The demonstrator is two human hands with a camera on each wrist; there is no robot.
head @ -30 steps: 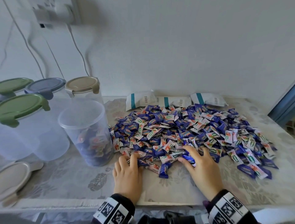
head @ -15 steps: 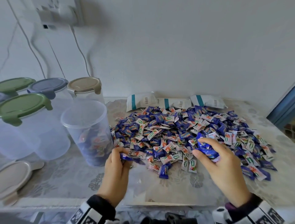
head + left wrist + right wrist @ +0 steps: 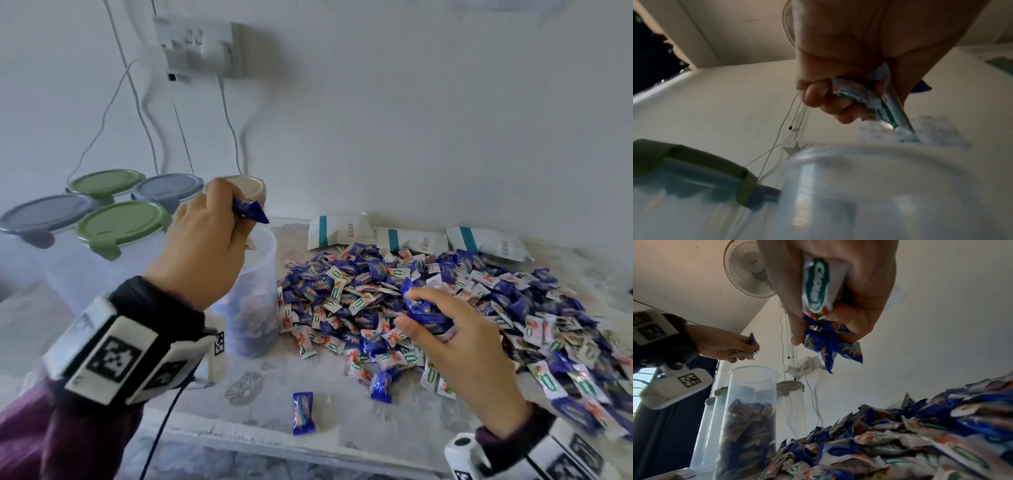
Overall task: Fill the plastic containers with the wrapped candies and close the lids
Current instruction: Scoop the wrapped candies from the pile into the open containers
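A big heap of blue and white wrapped candies (image 3: 445,301) (image 3: 900,434) covers the table's right half. An open clear container (image 3: 255,301) (image 3: 750,418) (image 3: 879,186), partly filled with candies, stands left of the heap. My left hand (image 3: 219,219) (image 3: 849,97) (image 3: 731,345) hovers over its mouth and grips a few candies (image 3: 250,210) (image 3: 869,97). My right hand (image 3: 442,322) (image 3: 824,308) is raised just above the heap's near edge and clutches a bunch of candies (image 3: 424,308) (image 3: 828,340).
Several lidded containers stand at the back left: green lids (image 3: 121,224) (image 3: 694,162), blue-grey lids (image 3: 44,214) and a beige lid (image 3: 248,186) (image 3: 790,385). Three white packets (image 3: 411,238) lie against the wall. One loose candy (image 3: 303,413) lies near the table's front edge. Cables hang from a wall socket (image 3: 198,48).
Both hands lifted off the heap with candies in them. The left hand rose leftward over the open container; the right rose slightly. A candy now lies alone near the front edge.
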